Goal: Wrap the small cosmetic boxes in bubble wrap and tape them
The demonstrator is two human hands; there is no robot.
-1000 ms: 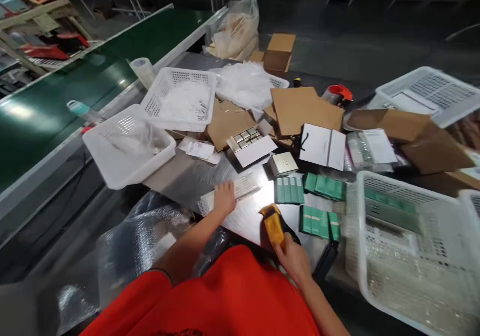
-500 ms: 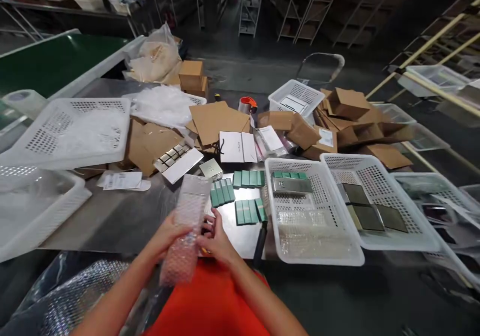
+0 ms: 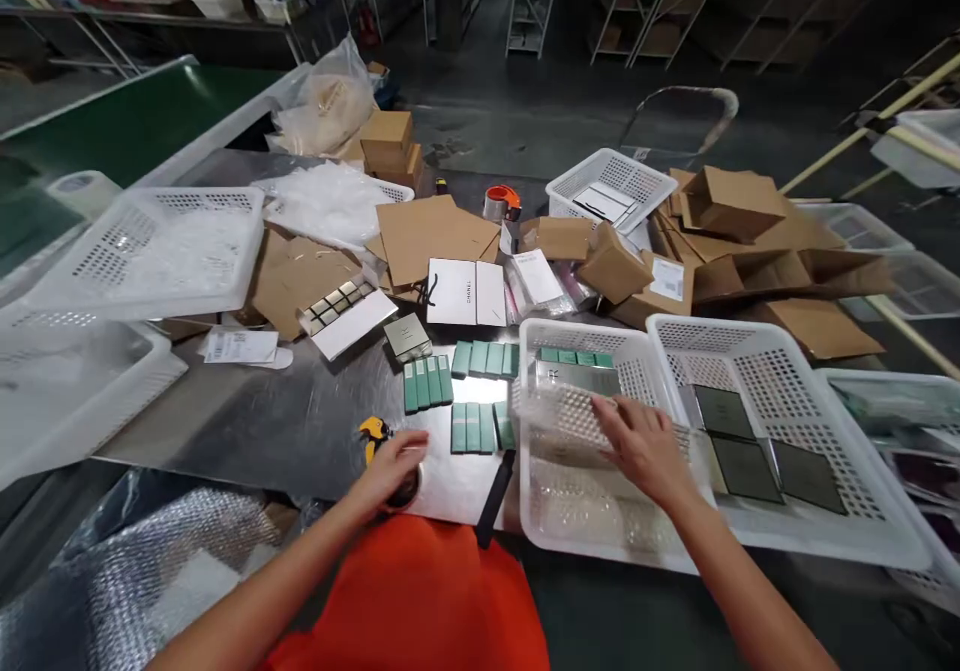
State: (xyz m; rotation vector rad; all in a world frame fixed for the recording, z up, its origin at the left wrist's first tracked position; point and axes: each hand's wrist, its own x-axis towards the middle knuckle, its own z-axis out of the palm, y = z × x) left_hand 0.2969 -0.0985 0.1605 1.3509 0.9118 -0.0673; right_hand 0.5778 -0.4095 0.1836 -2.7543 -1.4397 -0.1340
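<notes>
My right hand (image 3: 646,446) is over the near white basket (image 3: 531,471), its fingers on a bubble-wrapped packet (image 3: 571,413). Under and behind that packet lie a silver box (image 3: 581,378) and small green boxes (image 3: 577,357). My left hand (image 3: 397,459) hovers at the table's front edge, fingers bent, beside yellow-handled cutters (image 3: 373,431) and a dark round object (image 3: 405,489); whether it touches either is unclear. Several green boxes (image 3: 472,427) stand in groups on the metal table (image 3: 300,431), near a silver box (image 3: 407,336) and a white tray of small boxes (image 3: 351,319).
A second basket (image 3: 885,541) holds dark flat boxes (image 3: 746,467). Behind are a white paper bag (image 3: 454,291), cardboard pieces (image 3: 431,236), a tape dispenser (image 3: 501,203) and another basket (image 3: 611,163). White baskets (image 3: 180,251) and bubble wrap (image 3: 172,541) are at left.
The bubble-wrapped packet has moved from between both hands into the near basket with my right hand. My left hand has let go of it. The cutters now show.
</notes>
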